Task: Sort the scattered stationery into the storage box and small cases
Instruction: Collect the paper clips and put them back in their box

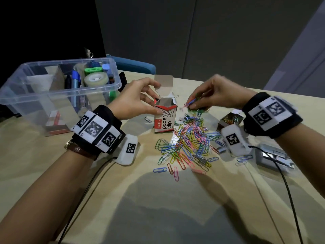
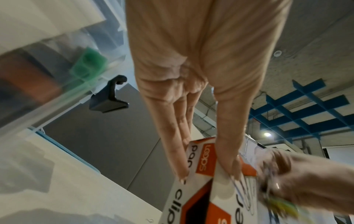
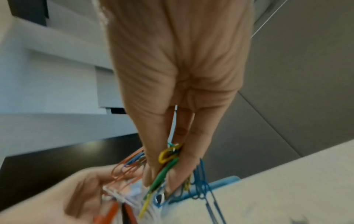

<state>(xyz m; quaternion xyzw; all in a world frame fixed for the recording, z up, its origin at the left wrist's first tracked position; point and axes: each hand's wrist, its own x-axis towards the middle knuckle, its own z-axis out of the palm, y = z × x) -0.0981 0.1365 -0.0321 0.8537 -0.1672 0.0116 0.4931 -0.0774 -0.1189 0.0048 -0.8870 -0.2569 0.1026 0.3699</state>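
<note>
Pinching a wiry bunch of clips [image 1: 197, 107], right hand [image 1: 216, 93]; left hand [image 1: 135, 101] clasps cardboard box [image 1: 165, 118].

- The near part of the bench [image 1: 158, 208] lies bare between the two forearms, wide enough for hands to pass.
- A spread of coloured paper clips [image 1: 190, 141] covers the middle, running up to the foot of the upright paper clip box [image 1: 165, 118].
- The clear storage box [image 1: 58, 92] blocks the far left, its wall close behind the left hand [image 1: 137, 99].
- At right, a small open case of clips [image 1: 230, 118] and a grey stapler [image 1: 274, 157] crowd the edge under the right hand [image 1: 216, 94].
- Black cables [image 1: 84, 191] trail across both near sides.
</note>
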